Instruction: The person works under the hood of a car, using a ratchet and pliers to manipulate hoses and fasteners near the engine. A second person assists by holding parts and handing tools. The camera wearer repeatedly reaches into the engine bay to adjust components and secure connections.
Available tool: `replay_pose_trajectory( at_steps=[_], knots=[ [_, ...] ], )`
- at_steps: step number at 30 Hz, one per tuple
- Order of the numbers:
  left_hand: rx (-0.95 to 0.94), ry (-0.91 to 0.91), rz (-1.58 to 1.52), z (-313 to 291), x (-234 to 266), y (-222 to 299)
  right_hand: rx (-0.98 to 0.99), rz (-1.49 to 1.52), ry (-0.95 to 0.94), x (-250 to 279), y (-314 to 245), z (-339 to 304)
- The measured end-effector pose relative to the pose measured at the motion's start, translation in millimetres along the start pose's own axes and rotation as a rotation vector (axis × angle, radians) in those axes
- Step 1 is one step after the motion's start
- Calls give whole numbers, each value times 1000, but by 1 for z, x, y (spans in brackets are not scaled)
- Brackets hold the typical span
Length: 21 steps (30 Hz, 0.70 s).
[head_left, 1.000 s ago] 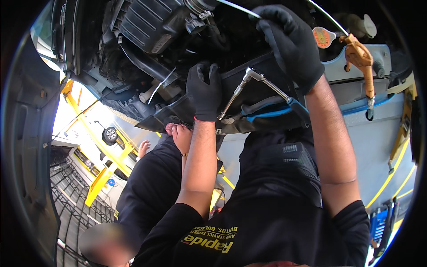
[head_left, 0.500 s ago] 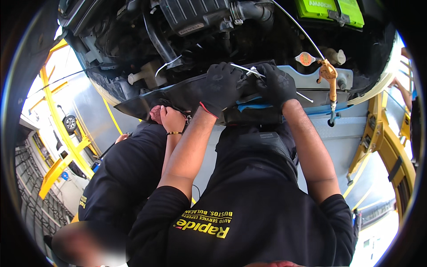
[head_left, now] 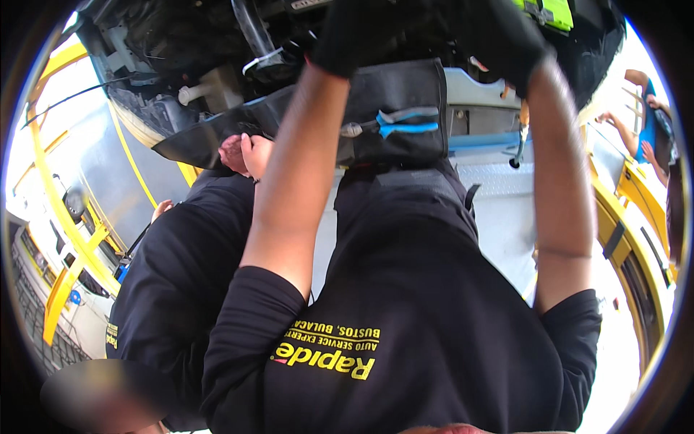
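Note:
My left hand (head_left: 356,32), in a black glove, reaches up over the engine bay at the top of the picture. My right hand (head_left: 510,43), gloved alike, is stretched farther to the right, near the bright green battery cover (head_left: 553,11). Both hands are blurred and dark against the engine, and their fingers do not show, so any held thing is hidden. Below them, pliers with blue handles (head_left: 408,129) lie on a black fender cover (head_left: 394,87) draped over the car's front edge. Left of my left hand, a white cable tie (head_left: 262,62) sits at the end of a black hose (head_left: 251,32).
At my left a co-worker in a black shirt (head_left: 184,282) leans close, a bare hand (head_left: 256,155) at the fender cover. Yellow lift posts (head_left: 625,246) stand on both sides. Another person's arm (head_left: 616,124) shows at far right. A tan fitting (head_left: 524,112) hangs by the front edge.
Both hands have left the front edge, where they held a white cable tie, and moved up and apart over the engine. The pliers now lie uncovered. The view has shifted.

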<state>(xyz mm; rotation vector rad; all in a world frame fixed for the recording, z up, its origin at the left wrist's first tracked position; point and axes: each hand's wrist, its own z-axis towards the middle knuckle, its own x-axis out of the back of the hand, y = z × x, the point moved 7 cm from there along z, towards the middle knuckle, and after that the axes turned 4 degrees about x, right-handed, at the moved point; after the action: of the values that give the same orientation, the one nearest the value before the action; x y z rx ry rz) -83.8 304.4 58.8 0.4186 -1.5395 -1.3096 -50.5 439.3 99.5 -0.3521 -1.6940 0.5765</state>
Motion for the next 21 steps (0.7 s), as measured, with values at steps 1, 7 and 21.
replay_pose_trajectory(
  at_steps=[1, 7, 21],
  knots=[
    [-95, 31, 46, 17, 8, 12, 95, -303, 104, 20, 0, 16],
    [-408, 179, 276, 51, 9, -21, 194, -217, 9, 27, -11, 48],
    [-249, 198, 132, 29, 18, -26, 110, -459, 9, 19, -28, 37]
  ],
)
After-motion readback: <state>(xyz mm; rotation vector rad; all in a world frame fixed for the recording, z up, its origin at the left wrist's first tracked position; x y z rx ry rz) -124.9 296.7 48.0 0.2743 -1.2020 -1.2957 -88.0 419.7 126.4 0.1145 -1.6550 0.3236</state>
